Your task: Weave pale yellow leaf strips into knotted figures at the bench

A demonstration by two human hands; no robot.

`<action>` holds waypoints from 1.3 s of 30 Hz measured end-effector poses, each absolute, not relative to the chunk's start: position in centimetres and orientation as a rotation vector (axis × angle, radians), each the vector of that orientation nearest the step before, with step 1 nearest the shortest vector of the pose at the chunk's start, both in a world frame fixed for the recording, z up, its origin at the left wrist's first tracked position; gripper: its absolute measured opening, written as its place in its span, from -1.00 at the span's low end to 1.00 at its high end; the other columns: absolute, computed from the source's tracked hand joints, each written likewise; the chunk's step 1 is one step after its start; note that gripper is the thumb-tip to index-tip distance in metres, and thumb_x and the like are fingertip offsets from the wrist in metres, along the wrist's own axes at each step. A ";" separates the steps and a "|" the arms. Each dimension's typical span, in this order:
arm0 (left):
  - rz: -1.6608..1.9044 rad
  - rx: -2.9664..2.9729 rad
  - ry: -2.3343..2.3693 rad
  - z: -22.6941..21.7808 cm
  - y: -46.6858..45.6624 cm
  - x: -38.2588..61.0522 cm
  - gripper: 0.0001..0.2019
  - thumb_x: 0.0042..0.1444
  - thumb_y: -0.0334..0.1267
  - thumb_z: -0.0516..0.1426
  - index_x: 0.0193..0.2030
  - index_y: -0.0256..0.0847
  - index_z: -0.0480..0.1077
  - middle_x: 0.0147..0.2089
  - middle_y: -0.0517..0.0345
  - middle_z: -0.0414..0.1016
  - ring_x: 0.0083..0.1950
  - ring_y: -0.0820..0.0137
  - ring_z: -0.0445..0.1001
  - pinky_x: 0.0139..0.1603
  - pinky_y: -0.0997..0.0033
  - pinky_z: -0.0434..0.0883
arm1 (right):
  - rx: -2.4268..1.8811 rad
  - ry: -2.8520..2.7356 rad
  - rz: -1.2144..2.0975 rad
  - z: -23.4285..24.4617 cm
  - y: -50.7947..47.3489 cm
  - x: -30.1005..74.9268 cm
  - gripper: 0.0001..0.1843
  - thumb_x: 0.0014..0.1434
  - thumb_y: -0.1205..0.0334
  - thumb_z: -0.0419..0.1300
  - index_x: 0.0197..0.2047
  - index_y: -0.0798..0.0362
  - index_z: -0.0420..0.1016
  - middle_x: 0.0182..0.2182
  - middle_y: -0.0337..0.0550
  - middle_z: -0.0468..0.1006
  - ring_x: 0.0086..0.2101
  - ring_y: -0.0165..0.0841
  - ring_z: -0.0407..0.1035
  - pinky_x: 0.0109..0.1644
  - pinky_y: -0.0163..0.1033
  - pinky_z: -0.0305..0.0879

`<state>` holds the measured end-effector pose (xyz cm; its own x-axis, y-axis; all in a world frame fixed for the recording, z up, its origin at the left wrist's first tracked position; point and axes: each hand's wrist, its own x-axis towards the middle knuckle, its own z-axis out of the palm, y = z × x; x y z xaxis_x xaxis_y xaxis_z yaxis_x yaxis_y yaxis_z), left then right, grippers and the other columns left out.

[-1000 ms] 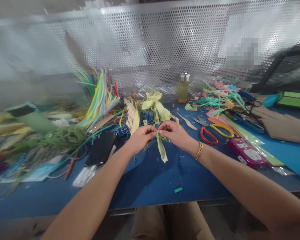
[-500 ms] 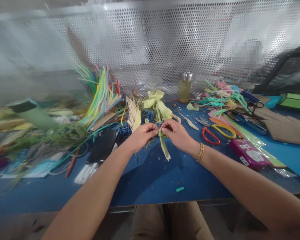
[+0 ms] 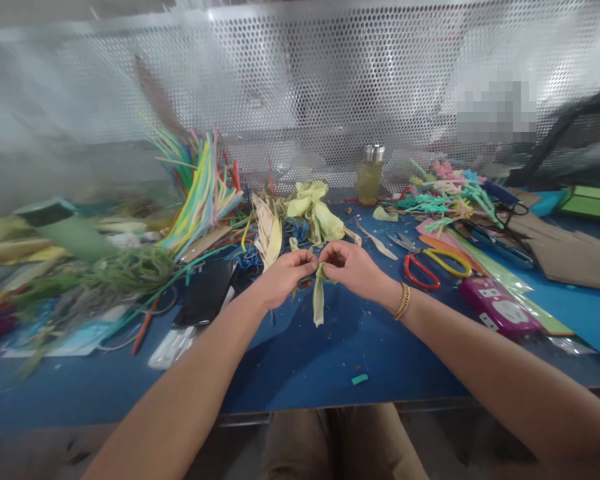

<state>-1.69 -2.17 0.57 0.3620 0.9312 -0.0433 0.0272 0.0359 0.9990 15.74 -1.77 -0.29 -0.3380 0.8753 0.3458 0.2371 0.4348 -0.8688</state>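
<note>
A pale green husk-like strip (image 3: 319, 301) hangs lengthwise toward the blue table's (image 3: 300, 373) near edge, pinched in the right hand (image 3: 354, 268), with the left hand's (image 3: 286, 274) fingertips just beside, their hold unclear.

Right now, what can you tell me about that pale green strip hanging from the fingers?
The pale green strip is thin and narrow, looking like dried husk or leaf. Its top is bunched and creased; its tail hangs nearly straight down, with a slightly uneven end, in front of the blue tabletop. The right hand pinches the top. The left hand's fingertips are close beside; their grip is unclear.
</note>
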 end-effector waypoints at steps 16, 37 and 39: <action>1.003 1.291 0.975 0.4 -1.6 -1.9 -0.76 -0.11 -0.21 0.33 -0.38 -0.21 0.36 -0.43 0.28 0.30 -0.40 0.51 0.30 -0.36 0.48 0.31 | -0.955 -1.799 0.862 -0.8 -1.2 15.9 -0.90 0.03 0.38 0.14 -0.33 0.05 0.34 -0.44 -0.29 0.38 -0.44 -0.46 0.25 -0.32 -0.30 0.22; 1.192 1.338 1.102 0.5 -1.2 -2.0 -0.89 0.10 -0.27 0.14 -0.31 -0.16 0.24 -0.43 0.28 0.30 -0.38 0.47 0.37 -0.26 0.44 0.37 | -1.087 -1.959 0.815 -0.7 -1.5 15.9 -0.84 0.32 0.21 0.01 -0.16 0.05 0.36 -0.33 -0.14 0.53 -0.31 -0.34 0.42 -0.20 -0.23 0.27; 1.212 1.329 1.085 0.5 -1.3 -1.9 -0.90 0.10 -0.30 0.14 -0.31 -0.16 0.25 -0.44 0.29 0.31 -0.39 0.48 0.36 -0.24 0.44 0.37 | -1.097 -1.904 0.882 -0.9 -1.4 15.8 -0.86 0.32 0.21 -0.01 -0.19 0.04 0.32 -0.44 -0.22 0.47 -0.43 -0.39 0.38 -0.29 -0.25 0.25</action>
<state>-1.87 -1.30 0.52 0.0974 0.9898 0.1038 -0.0062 -0.1037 0.9946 15.79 -1.35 -0.92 -0.3473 0.8991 0.2664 0.3787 0.3943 -0.8373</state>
